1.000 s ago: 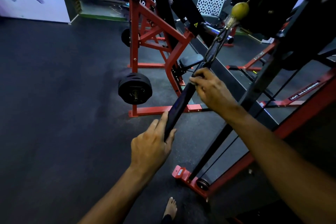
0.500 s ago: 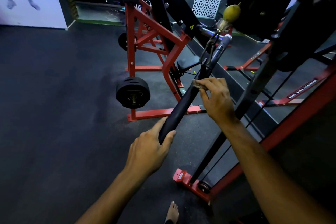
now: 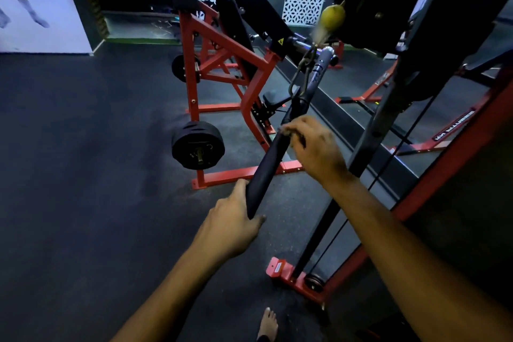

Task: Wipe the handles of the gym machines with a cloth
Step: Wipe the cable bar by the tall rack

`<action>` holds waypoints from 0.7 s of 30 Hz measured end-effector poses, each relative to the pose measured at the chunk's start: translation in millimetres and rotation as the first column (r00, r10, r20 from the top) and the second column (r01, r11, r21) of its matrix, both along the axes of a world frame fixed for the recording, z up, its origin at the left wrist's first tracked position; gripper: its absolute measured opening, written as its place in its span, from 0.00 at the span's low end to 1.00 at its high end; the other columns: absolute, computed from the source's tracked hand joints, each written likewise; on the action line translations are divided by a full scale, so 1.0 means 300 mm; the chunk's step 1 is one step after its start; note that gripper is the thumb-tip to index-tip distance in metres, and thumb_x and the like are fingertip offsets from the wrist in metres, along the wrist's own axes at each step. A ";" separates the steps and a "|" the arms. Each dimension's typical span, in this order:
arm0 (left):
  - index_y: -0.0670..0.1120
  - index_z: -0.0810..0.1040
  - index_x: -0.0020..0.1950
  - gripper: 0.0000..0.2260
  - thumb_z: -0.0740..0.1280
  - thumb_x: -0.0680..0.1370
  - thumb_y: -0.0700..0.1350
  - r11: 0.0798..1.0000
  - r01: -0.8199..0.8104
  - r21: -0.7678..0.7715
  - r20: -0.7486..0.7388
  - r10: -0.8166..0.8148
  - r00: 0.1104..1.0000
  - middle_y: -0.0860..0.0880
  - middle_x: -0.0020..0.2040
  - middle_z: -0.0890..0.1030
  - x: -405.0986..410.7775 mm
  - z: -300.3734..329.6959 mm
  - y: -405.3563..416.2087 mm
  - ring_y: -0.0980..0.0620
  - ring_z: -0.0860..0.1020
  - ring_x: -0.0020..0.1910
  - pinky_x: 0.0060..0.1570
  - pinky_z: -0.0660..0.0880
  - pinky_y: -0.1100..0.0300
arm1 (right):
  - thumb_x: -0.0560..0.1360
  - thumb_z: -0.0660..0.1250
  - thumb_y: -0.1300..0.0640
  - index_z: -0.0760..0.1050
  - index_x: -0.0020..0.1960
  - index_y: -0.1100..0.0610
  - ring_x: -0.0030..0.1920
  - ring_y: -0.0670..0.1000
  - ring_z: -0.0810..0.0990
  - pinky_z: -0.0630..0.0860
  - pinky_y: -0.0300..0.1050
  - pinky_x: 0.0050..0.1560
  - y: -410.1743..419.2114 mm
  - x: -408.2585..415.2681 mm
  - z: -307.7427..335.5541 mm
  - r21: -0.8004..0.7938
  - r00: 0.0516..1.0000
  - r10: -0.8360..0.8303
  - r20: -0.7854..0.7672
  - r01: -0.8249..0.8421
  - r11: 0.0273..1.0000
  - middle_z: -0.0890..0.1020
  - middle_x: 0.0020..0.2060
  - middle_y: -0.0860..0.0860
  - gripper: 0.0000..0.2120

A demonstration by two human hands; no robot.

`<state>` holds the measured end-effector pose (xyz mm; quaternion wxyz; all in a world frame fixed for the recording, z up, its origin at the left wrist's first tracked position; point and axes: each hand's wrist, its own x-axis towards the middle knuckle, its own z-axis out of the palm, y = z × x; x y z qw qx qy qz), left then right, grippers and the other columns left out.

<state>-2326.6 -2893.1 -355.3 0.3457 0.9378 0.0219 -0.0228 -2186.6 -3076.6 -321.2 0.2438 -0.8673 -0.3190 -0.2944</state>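
Note:
A black-gripped cable bar (image 3: pixel 268 166) hangs from a chain (image 3: pixel 302 69) under a yellow ball stopper (image 3: pixel 331 16) and slants from my left hand up to its chrome far end (image 3: pixel 327 52). My left hand (image 3: pixel 233 225) grips the bar's near end, thumb lying along it. My right hand (image 3: pixel 316 147) is curled over the middle of the bar. A small pale edge of cloth (image 3: pixel 286 130) shows under its fingertips; the rest of the cloth is hidden by the hand.
A red plate-loaded machine (image 3: pixel 249 103) with a black weight plate (image 3: pixel 197 145) stands just beyond the bar. The cable machine's red base and pulley (image 3: pixel 291 275) and black upright (image 3: pixel 366 141) are on the right. My bare foot (image 3: pixel 268 323) is on the dark rubber floor.
The bar has swung, so its chrome far end now shows beside the chain. My right hand slid a short way along the bar's middle. My left hand kept its hold.

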 end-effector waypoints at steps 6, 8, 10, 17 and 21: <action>0.56 0.66 0.55 0.14 0.71 0.78 0.49 0.995 0.028 -0.093 -0.016 -0.030 0.999 0.51 0.46 0.78 0.014 0.001 0.021 0.54 0.79 0.38 0.32 0.70 0.59 | 0.77 0.69 0.65 0.82 0.53 0.61 0.48 0.44 0.78 0.80 0.35 0.52 0.031 -0.079 -0.052 0.094 0.998 0.045 -0.054 -0.040 0.995 0.78 0.52 0.52 0.06; 0.58 0.68 0.55 0.14 0.71 0.78 0.46 0.977 0.047 -0.210 -0.044 -0.057 0.997 0.50 0.44 0.79 0.012 -0.003 0.025 0.54 0.78 0.33 0.31 0.72 0.59 | 0.77 0.69 0.66 0.82 0.54 0.62 0.48 0.44 0.78 0.79 0.33 0.53 -0.001 -0.084 -0.040 0.028 0.993 0.108 -0.044 -0.106 0.994 0.78 0.52 0.53 0.07; 0.60 0.70 0.56 0.15 0.71 0.77 0.43 0.929 0.047 -0.368 -0.078 -0.081 0.994 0.48 0.42 0.77 0.011 -0.008 0.011 0.54 0.75 0.29 0.28 0.71 0.58 | 0.77 0.68 0.66 0.81 0.53 0.61 0.49 0.45 0.79 0.81 0.38 0.53 -0.024 -0.034 -0.011 0.050 0.999 0.045 -0.012 -0.044 0.998 0.78 0.52 0.53 0.06; 0.54 0.73 0.64 0.18 0.69 0.78 0.38 0.768 -0.015 -0.641 -0.207 -0.154 0.966 0.48 0.37 0.74 -0.003 -0.008 0.006 0.54 0.70 0.26 0.25 0.65 0.60 | 0.77 0.68 0.67 0.81 0.53 0.60 0.47 0.46 0.80 0.81 0.37 0.50 0.007 -0.073 -0.073 0.290 0.997 -0.041 -0.068 0.059 0.955 0.79 0.51 0.52 0.07; 0.49 0.73 0.65 0.16 0.66 0.79 0.35 0.633 -0.069 -0.771 -0.262 -0.216 0.941 0.50 0.33 0.73 -0.019 -0.015 0.012 0.55 0.65 0.25 0.22 0.61 0.63 | 0.78 0.70 0.64 0.81 0.57 0.61 0.49 0.45 0.81 0.81 0.36 0.51 0.016 -0.105 -0.089 0.326 0.995 0.000 -0.098 0.032 0.945 0.79 0.53 0.52 0.09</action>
